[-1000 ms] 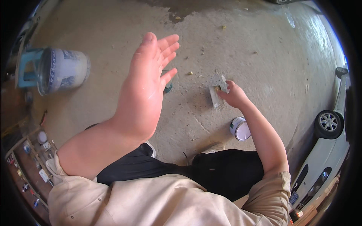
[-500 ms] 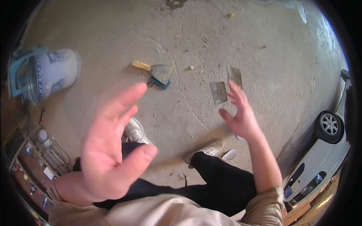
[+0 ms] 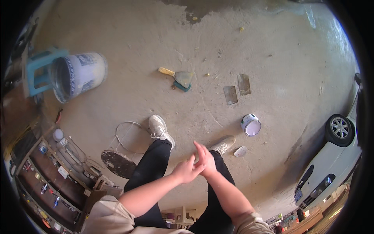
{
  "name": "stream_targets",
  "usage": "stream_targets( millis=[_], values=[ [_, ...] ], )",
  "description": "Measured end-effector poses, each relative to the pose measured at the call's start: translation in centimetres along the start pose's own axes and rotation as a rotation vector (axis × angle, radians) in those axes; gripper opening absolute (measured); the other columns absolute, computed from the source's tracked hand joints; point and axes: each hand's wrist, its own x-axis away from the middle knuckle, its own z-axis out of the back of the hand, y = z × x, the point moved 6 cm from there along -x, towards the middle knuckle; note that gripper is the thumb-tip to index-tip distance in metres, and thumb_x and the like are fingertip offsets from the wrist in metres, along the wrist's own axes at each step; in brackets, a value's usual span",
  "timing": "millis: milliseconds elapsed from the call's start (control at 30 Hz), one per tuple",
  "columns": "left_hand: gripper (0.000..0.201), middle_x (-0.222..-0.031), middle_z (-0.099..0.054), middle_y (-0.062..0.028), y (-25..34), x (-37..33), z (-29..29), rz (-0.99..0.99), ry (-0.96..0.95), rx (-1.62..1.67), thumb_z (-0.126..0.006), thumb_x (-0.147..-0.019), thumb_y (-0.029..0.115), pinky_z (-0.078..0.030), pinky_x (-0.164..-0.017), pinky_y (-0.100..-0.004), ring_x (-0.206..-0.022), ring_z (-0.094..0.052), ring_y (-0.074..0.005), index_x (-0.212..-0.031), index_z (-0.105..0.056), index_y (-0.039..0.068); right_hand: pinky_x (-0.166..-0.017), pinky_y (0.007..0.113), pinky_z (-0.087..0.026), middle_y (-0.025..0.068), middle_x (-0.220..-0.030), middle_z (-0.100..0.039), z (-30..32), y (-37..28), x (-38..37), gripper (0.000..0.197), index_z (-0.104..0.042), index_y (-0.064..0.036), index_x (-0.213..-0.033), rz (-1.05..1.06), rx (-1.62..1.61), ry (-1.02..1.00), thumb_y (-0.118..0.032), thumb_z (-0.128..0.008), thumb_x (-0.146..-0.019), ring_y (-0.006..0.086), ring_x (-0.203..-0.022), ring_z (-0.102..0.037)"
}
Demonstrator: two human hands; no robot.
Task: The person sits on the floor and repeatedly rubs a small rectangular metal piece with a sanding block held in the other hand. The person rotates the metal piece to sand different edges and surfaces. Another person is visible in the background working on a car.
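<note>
My left hand point(image 3: 185, 171) and my right hand point(image 3: 207, 163) meet in front of my legs. Their palms and fingers press together, with the fingers stretched out and some hidden behind each other. I see no object in either hand. Beyond my feet, a putty knife point(image 3: 184, 79) with a yellowish handle lies over a small teal piece point(image 3: 181, 87) on the concrete floor. Two rectangular metal scraper blades, a nearer one point(image 3: 230, 95) and a farther one point(image 3: 244, 84), lie right of it. Nearest my right foot are a round tin point(image 3: 251, 125) and a pale oval disc point(image 3: 240, 151) with dark spots.
On the left, a white bucket point(image 3: 89, 72) lies tipped beside a light-blue plastic frame point(image 3: 37, 74). A stool with a dark round seat point(image 3: 118, 163) stands by my left leg. Cluttered shelves point(image 3: 54, 171) fill the lower left; a white car point(image 3: 331, 167) is at right.
My hands have come down from apart and raised to touching each other near my knees. The view has shifted, so the tin and the stool now show fully.
</note>
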Motion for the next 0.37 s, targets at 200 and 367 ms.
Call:
stream_targets(
  millis=[200, 367],
  values=[
    [0.071, -0.104, -0.073, -0.0207, -1.6, 8.1, -5.6, 0.105, -0.151, -0.059, -0.047, -0.095, 0.067, -0.054, -0.088, -0.046, -0.102, -0.069, -0.039, -0.118, -0.068, 0.003, -0.089, 0.039, -0.056, 0.0133, -0.122, -0.066, -4.4, -1.0, 13.6, 0.065, -0.052, -0.0122, -0.14, -0.453, -0.091, -0.16, -0.005, -0.069, -0.077, 0.0307, -0.107, -0.067],
    [0.074, -0.108, -0.072, -0.0216, -3.5, 18.1, -8.9, 0.157, -0.234, -0.171, -0.038, -0.096, 0.069, -0.053, -0.09, -0.0476, -0.103, -0.068, -0.0397, -0.12, -0.067, 0.005, -0.092, 0.043, -0.055, 0.015, -0.119, -0.069, -6.2, -7.3, 22.9, 0.048, -0.063, -0.0099, -0.127, -0.467, 0.022, -0.228, -0.027, -0.07, -0.082, 0.0345, -0.11, -0.067]
  ],
)
